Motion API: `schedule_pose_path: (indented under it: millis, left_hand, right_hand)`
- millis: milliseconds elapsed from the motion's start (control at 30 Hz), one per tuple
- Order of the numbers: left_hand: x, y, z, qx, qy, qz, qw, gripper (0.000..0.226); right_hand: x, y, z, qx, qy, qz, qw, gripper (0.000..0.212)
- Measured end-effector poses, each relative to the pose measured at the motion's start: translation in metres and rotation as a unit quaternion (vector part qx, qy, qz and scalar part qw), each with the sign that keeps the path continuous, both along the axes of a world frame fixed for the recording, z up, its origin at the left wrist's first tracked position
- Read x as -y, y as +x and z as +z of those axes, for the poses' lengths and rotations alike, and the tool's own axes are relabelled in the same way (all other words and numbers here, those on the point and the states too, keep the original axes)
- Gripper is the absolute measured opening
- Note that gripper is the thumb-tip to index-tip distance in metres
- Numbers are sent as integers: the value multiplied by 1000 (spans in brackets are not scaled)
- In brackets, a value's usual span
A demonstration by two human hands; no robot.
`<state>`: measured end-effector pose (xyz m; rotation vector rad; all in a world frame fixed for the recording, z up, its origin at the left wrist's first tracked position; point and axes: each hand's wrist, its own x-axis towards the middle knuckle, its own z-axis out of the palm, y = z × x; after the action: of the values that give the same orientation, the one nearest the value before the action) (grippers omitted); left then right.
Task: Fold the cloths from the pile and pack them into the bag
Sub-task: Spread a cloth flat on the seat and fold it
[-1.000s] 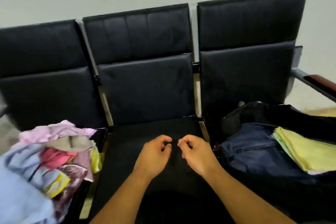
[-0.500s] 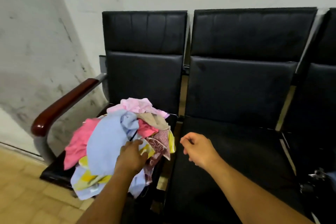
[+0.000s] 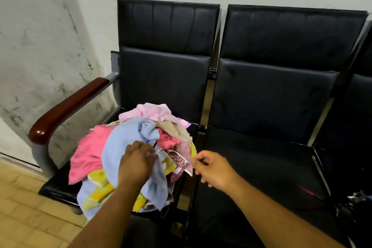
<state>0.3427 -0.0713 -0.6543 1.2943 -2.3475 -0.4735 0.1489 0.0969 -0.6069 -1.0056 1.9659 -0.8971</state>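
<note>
Left of both hands, a wooden armrest [image 3: 68, 106] runs along the end chair. The pile of cloths [image 3: 88, 153] sits on that chair's seat, under and around the left hand [image 3: 136, 164]. The left hand's fingers curl into a light blue cloth [image 3: 120, 143] on top of the pile and grip it. The right hand [image 3: 213, 169] hovers just right of the pile over the next seat [image 3: 261, 157], fingers loosely curled and holding nothing, its fingertips just beside a corner of a maroon patterned cloth [image 3: 182, 155]. Far right of that hand, a dark bag [image 3: 350, 209] barely shows at the edge.
</note>
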Motion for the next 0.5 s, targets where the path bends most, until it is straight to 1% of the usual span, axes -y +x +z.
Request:
schedule_pose_path:
  millis: [33, 67, 100, 133, 167, 200, 267, 300, 333, 367, 433, 467, 500]
  left_hand:
    - [-6, -11, 15, -44, -23, -19, 999, 9]
    - [-14, -23, 32, -91, -43, -43, 994, 7]
    - [-22, -36, 53, -139, -54, -60, 987, 11]
    - [-32, -47, 78, -184, -54, -69, 979, 14]
    - [-43, -57, 100, -220, -47, -74, 972, 13]
    - [-54, -66, 121, -247, -35, -86, 965, 10]
    - [-77, -79, 153, -285, -21, -125, 950, 6]
    - [-85, -84, 163, -294, -23, -140, 945, 7]
    - [-89, -88, 168, -300, -23, -147, 942, 9]
    - [-91, -91, 169, -301, -21, -146, 942, 11]
    - [-89, -97, 160, -275, 2, -139, 951, 11]
    - [-87, -99, 152, -245, 18, -135, 960, 8]
    - [-86, -101, 143, -212, 37, -129, 968, 4]
  right_hand:
    - [-1, 1, 0, 1, -3, 4, 1000, 17]
    - [0, 1, -1, -1, -11, 11, 1000, 27]
    - [0, 2, 1, -1, -26, 19, 999, 40]
    - [1, 3, 2, 3, -42, 21, 999, 52]
    - [1, 5, 7, 14, -69, 24, 997, 59]
    - [2, 5, 9, 12, -87, 22, 996, 60]
    - [0, 2, 14, -16, -130, -16, 991, 47]
    - [-1, -3, 14, -18, -154, -47, 987, 35]
    - [-2, -10, 16, -5, -169, -75, 983, 23]
    - [-6, -17, 20, 4, -166, -88, 982, 16]
    - [-19, -31, 32, 10, -147, -101, 984, 18]
    - [-28, -37, 38, 19, -157, -114, 981, 16]
    - [-39, -40, 46, 42, -188, -132, 972, 11]
